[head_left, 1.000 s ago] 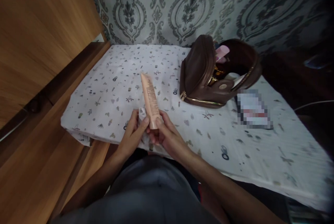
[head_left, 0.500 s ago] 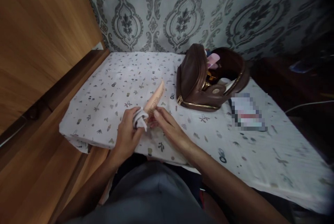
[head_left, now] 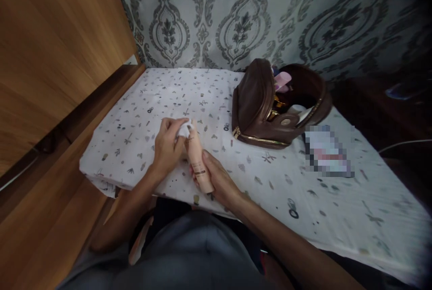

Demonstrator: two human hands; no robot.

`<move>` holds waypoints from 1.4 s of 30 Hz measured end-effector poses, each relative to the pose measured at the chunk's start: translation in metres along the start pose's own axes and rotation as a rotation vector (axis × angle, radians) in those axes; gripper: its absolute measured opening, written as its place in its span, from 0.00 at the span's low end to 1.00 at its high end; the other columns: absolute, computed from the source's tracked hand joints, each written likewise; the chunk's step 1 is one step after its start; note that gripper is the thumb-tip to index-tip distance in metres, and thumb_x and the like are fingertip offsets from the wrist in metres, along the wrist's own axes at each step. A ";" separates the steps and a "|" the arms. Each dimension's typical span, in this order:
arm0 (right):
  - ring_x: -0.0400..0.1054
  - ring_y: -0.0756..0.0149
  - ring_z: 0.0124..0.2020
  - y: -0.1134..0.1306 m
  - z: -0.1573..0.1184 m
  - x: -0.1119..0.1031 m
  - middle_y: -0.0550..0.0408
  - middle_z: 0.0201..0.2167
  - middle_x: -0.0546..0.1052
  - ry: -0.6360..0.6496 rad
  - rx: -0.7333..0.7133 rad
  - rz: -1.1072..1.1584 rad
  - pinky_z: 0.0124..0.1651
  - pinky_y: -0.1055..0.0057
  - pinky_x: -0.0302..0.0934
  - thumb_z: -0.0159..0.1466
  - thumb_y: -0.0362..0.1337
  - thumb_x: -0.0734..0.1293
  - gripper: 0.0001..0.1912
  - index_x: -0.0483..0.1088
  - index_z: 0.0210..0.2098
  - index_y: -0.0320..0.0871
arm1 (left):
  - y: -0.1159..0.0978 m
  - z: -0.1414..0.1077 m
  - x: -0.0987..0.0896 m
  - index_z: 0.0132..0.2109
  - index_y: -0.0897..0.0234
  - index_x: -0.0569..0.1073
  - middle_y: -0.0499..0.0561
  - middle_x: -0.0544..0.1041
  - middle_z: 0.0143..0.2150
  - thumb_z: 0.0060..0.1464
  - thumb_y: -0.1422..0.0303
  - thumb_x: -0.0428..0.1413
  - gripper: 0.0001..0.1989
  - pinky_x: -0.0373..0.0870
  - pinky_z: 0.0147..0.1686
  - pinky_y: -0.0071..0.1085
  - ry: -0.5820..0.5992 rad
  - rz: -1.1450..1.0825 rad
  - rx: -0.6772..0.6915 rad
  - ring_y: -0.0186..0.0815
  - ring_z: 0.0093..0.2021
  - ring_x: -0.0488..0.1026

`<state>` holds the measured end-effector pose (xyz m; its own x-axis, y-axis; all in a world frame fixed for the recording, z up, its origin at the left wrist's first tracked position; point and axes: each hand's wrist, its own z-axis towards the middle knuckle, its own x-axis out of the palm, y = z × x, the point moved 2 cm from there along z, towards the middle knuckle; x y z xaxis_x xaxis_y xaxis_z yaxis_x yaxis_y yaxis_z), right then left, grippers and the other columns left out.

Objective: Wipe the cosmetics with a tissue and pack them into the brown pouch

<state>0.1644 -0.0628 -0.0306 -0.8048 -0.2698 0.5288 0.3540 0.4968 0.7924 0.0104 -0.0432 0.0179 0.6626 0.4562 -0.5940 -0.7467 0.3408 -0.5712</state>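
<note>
A peach-coloured tube (head_left: 196, 159) with small dark print hangs tilted over the patterned cloth, its lower end toward my body. My right hand (head_left: 216, 174) is wrapped round its lower part, the thumb on its right side. At its upper end my left hand (head_left: 168, 141) pinches a crumpled white cloth (head_left: 184, 131) against the tube. The fingertips of my left hand are partly hidden by the white cloth.
An open brown bag (head_left: 258, 110) holding pink, gold and white items stands at the back right. Beside it lies a blurred flat packet (head_left: 327, 150). The printed cloth (head_left: 182, 87) covers the table. A wooden cabinet (head_left: 64, 24) rises at the left, and a patterned wall is behind.
The tube has turned so its printed front shows and its lower end points toward me. My left hand has moved up with the white cloth to the tube's top. The view has shifted slightly.
</note>
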 end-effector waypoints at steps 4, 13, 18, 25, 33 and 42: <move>0.66 0.70 0.22 0.003 0.001 0.000 0.56 0.26 0.77 0.002 0.070 0.139 0.21 0.76 0.60 0.54 0.61 0.73 0.28 0.70 0.38 0.43 | 0.008 0.009 0.000 0.55 0.63 0.74 0.54 0.70 0.45 0.61 0.73 0.50 0.18 0.70 0.47 0.36 -0.036 -0.049 -0.022 0.39 0.45 0.70; 0.68 0.71 0.24 0.015 0.016 -0.003 0.59 0.24 0.76 -0.040 0.080 0.364 0.26 0.75 0.64 0.59 0.50 0.74 0.17 0.75 0.35 0.41 | -0.028 -0.046 0.010 0.62 0.58 0.70 0.55 0.68 0.51 0.58 0.78 0.48 0.26 0.71 0.49 0.35 0.123 -0.189 0.128 0.38 0.51 0.69; 0.69 0.71 0.27 0.018 0.008 -0.004 0.57 0.28 0.78 -0.009 0.091 0.296 0.33 0.74 0.66 0.60 0.48 0.74 0.16 0.76 0.38 0.41 | -0.004 -0.016 0.000 0.59 0.59 0.73 0.54 0.70 0.47 0.63 0.70 0.50 0.19 0.70 0.51 0.39 -0.076 -0.135 0.027 0.40 0.50 0.69; 0.71 0.69 0.29 0.026 0.015 -0.003 0.56 0.30 0.79 -0.031 0.034 0.320 0.34 0.74 0.67 0.62 0.41 0.73 0.11 0.75 0.39 0.40 | -0.009 -0.022 0.003 0.59 0.59 0.73 0.54 0.70 0.47 0.62 0.73 0.50 0.20 0.70 0.51 0.38 0.002 -0.197 0.030 0.39 0.49 0.70; 0.73 0.66 0.31 0.043 0.044 -0.007 0.51 0.31 0.79 -0.056 0.102 0.454 0.34 0.71 0.71 0.68 0.41 0.66 0.10 0.72 0.41 0.39 | -0.037 -0.073 -0.006 0.66 0.52 0.65 0.55 0.66 0.53 0.53 0.82 0.48 0.36 0.72 0.49 0.36 0.224 -0.124 0.133 0.40 0.51 0.69; 0.72 0.71 0.37 0.038 0.043 0.008 0.60 0.31 0.77 -0.144 -0.205 0.395 0.41 0.76 0.68 0.52 0.26 0.75 0.17 0.68 0.37 0.45 | -0.018 -0.090 0.007 0.68 0.49 0.62 0.56 0.62 0.62 0.61 0.79 0.48 0.32 0.66 0.62 0.46 0.140 -0.102 0.044 0.42 0.64 0.63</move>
<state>0.1511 -0.0103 -0.0092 -0.6425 0.0317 0.7656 0.7217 0.3611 0.5906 0.0339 -0.1205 -0.0269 0.7347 0.2996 -0.6086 -0.6746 0.4170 -0.6091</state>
